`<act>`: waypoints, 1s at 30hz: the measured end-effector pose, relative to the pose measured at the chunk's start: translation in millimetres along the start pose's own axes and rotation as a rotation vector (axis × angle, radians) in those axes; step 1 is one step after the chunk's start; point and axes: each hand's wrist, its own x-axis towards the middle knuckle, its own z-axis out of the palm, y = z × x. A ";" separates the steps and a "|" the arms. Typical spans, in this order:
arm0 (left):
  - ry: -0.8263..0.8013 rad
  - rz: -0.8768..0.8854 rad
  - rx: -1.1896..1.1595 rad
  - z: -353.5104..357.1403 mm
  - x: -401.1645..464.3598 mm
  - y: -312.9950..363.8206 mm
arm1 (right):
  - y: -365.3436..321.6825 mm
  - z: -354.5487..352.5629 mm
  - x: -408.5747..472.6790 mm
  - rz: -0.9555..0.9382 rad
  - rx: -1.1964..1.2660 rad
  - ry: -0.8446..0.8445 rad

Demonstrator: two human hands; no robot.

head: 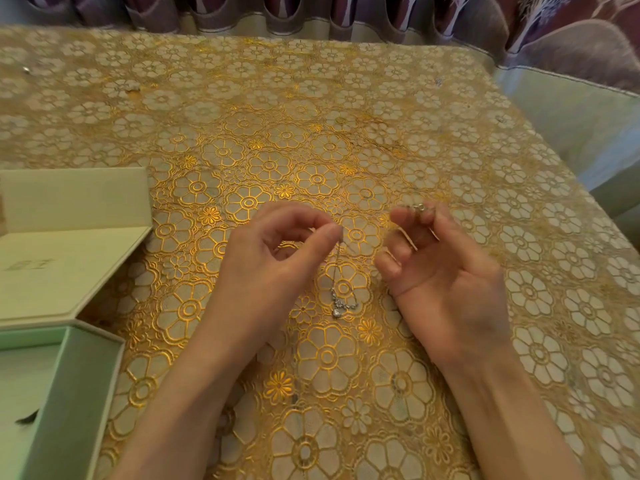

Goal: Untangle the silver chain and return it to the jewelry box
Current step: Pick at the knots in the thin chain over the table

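Note:
A thin silver chain with a small sparkling pendant (pixel 341 304) hangs between my two hands above the table. My left hand (pixel 273 268) pinches one strand of the chain between thumb and forefinger. My right hand (pixel 446 282) is palm up and blurred, with its fingers curled and the chain's clasp end at its fingertips near the top. The pale green jewelry box (pixel 65 386) stands open at the left edge, its lid (pixel 69 237) folded back behind it. The chain is very fine and partly lost against the cloth.
The table wears a gold floral lace cloth (pixel 311 133). Small bits lie on it at the far left (pixel 26 69). A purple patterned curtain (pixel 346 12) and an upholstered chair (pixel 571 50) stand beyond the far edge. The table's right edge slants down at the right.

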 end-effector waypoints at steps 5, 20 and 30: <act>0.045 -0.070 -0.092 -1.4 0.1 2.9 | -4.9 -4.1 1.0 0.046 0.174 0.032; 0.036 -0.084 -0.109 -0.2 -0.5 3.4 | -8.9 -0.3 1.0 0.030 0.369 0.097; 0.052 -0.065 -0.227 -4.8 2.4 -2.2 | -7.1 -8.6 2.4 0.052 0.389 0.093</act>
